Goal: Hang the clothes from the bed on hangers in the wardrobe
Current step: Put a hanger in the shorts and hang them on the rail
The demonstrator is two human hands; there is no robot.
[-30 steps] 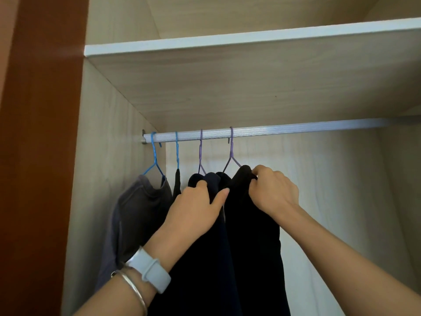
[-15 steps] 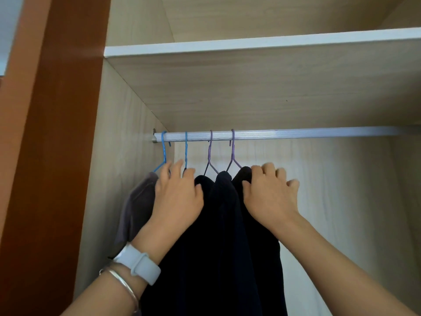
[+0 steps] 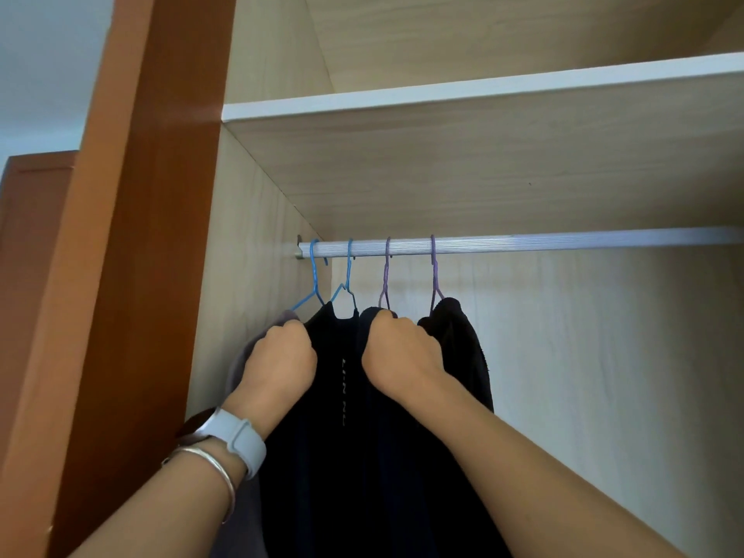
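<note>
Four hangers (image 3: 349, 275) sat bunched at the left end of the rail (image 3: 523, 243), right under the shelf (image 3: 483, 90). Clothes (image 3: 342, 396) hung below them, near the wardrobe's left wall (image 3: 249, 255). Left hand (image 3: 282, 362) and right hand (image 3: 400, 352) were on the garments' shoulders.

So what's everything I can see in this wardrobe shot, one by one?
rail: 1, silver, running across under the shelf
shelf: 1, pale wood with a white edge, above the rail
wardrobe door: 1, reddish brown, at left
blue hangers: 2, at the left end of the rail
purple hangers: 2, right of the blue ones
grey garment: 1, far left, mostly hidden
dark garments: 3, black or navy, side by side
watch: 1, pale grey strap, left wrist
bangle: 1, silver, left wrist
left hand: closed on fabric
right hand: closed on fabric
</note>
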